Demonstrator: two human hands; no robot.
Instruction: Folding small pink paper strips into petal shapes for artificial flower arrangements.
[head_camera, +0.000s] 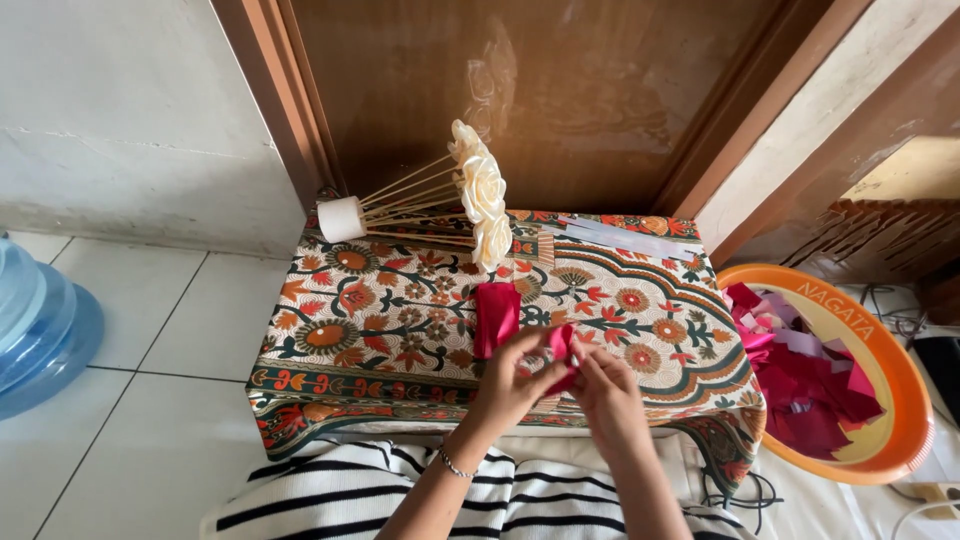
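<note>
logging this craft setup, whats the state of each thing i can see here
left hand: pinching the red ribbon piece
right hand: pinching the same piece
red ribbon piece: folded, held above the table
red ribbon strip: lying flat on the patterned tablecloth
cream fabric roses on sticks: tipped sideways, stuck in a white roll
orange basin: partly filled with red and pink scraps
</note>
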